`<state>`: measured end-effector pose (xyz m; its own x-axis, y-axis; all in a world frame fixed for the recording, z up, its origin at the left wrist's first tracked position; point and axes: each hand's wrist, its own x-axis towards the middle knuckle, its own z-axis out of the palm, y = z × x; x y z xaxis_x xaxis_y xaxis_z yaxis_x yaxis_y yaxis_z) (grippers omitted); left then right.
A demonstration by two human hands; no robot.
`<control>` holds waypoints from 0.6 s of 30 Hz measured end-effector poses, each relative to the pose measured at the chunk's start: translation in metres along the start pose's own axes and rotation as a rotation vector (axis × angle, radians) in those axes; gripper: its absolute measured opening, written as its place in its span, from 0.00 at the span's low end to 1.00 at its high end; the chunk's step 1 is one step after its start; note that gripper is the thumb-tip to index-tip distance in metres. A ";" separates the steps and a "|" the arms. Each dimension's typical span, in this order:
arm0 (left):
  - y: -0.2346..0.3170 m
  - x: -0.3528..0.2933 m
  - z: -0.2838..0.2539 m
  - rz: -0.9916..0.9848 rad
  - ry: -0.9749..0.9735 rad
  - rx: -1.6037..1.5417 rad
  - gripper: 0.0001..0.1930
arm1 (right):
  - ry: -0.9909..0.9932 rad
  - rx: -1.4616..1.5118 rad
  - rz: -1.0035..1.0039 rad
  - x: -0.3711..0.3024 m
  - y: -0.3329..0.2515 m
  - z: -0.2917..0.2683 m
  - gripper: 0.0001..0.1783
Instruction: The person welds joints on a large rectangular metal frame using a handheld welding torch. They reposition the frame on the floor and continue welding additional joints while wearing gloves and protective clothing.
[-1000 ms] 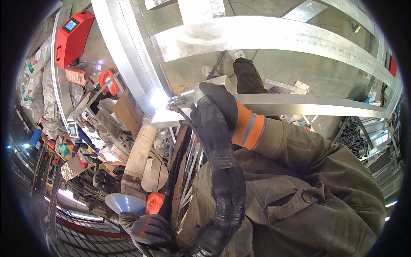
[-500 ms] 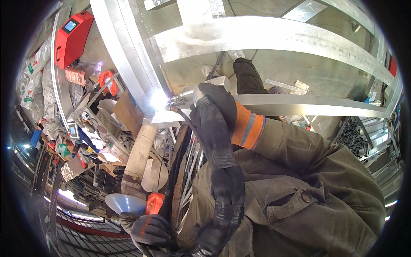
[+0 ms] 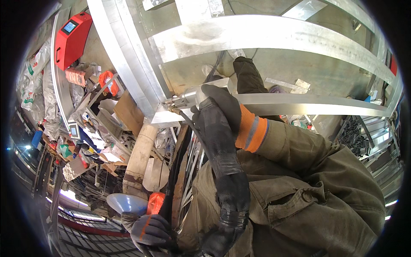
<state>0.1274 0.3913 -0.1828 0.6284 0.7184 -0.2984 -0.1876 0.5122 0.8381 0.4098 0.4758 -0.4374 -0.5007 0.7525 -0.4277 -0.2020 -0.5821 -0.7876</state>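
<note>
A handheld welding torch point(image 3: 184, 100) with a metal nozzle is in my right hand point(image 3: 222, 105), which wears a dark grey glove with an orange cuff. The nozzle's tip is at the corner where a long aluminium beam point(image 3: 128, 55) meets a flat aluminium bar point(image 3: 299, 104). From the torch a thick black sleeved cable point(image 3: 233, 188) bends down across my front. At the lower left my left hand point(image 3: 152, 231), in a grey glove with an orange line, is curled where that cable runs in; its fingertips are partly hidden.
A curved aluminium piece point(image 3: 265, 36) spans the top. A red machine with a screen point(image 3: 72, 40) stands at upper left. Cardboard point(image 3: 128, 112), plastic bags and scraps crowd the left. A cardboard tube point(image 3: 141, 158) and a bluish cone point(image 3: 126, 203) lie near my left hand.
The bright welding glare at the nozzle has gone out, so the corner shows plainly. My right hand and the torch have shifted very slightly right; the cable's bend moved right too.
</note>
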 end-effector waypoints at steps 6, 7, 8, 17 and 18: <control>0.005 0.007 -0.002 -0.017 -0.024 0.002 0.18 | 0.041 -0.346 -0.250 0.000 0.004 -0.005 0.24; 0.005 0.007 -0.003 -0.019 -0.030 0.005 0.18 | 0.026 -0.343 -0.291 0.002 0.007 -0.006 0.25; 0.005 0.007 -0.003 -0.022 -0.035 0.008 0.18 | 0.014 -0.312 -0.302 0.003 0.011 -0.007 0.26; 0.006 0.002 -0.004 -0.032 -0.029 0.015 0.15 | 0.020 -0.320 -0.282 0.000 0.019 -0.007 0.34; 0.006 0.001 -0.004 -0.037 -0.023 0.021 0.15 | 0.032 -0.327 -0.290 0.001 0.020 -0.007 0.32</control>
<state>0.1237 0.3970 -0.1794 0.6517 0.6881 -0.3191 -0.1485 0.5283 0.8359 0.4115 0.4677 -0.4566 -0.4349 0.8828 -0.1775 -0.0507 -0.2208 -0.9740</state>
